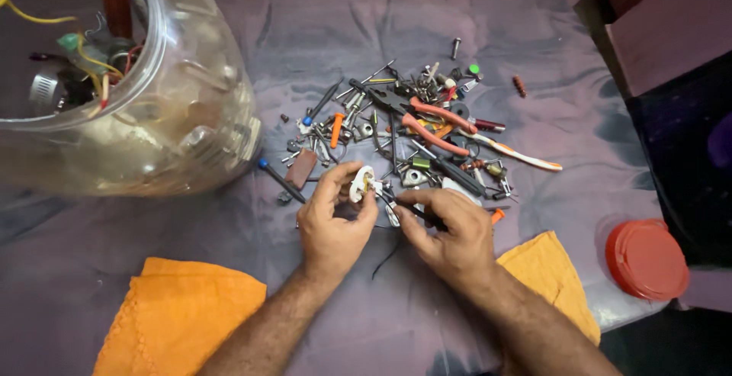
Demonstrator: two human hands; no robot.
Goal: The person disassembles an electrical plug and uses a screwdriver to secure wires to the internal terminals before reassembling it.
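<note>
An orange cloth (179, 315) lies nearest, under both forearms. Above it, the left hand (333, 227) pinches a small white plug (361, 183) between thumb and fingers. Just right, the right hand (450, 235) grips what looks like a thin dark tool (412, 210), its tip at the plug. Beyond lie scattered screws and orange-handled pliers (435, 126). A clear jar (122, 78) stands far left, a red lid (646, 258) at the right.

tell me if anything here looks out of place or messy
A heap of loose screws, bits and small parts lies strewn across the purple cloth, with orange-handled pliers buried among them. The plastic jar sits open; its red lid lies far off, by the table's edge.
</note>
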